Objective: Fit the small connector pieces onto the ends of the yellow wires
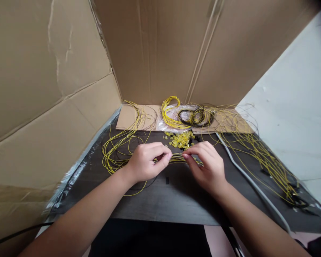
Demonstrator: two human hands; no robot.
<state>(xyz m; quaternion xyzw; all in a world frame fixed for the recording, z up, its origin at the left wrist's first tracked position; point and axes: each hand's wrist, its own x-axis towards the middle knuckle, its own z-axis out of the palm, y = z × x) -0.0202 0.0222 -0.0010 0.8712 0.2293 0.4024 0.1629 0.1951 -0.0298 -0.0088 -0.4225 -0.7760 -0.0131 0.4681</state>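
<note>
My left hand (pixel 151 160) is closed in a pinch, thumb against forefinger, on a thin yellow wire (pixel 177 154). My right hand (pixel 207 164) pinches the same wire a short way to the right, so a short stretch runs between my fingertips. Exactly what lies inside each pinch is too small to see. Below and behind my fingers passes a bundle of yellow wires (pixel 176 159), which loops out on the left side of the dark mat. Just beyond my hands lies a heap of small clear-yellow plastic pieces (pixel 182 140), with small black pieces (pixel 197 138) beside it.
Coiled yellow wire (pixel 166 114) and coiled black wire (pixel 203 117) lie at the back on a plastic bag and cardboard. More yellow wires (pixel 267 157) spread along the right. A grey cable (pixel 246 175) crosses the mat (pixel 160 203). Cardboard walls (pixel 163 53) enclose the back and left.
</note>
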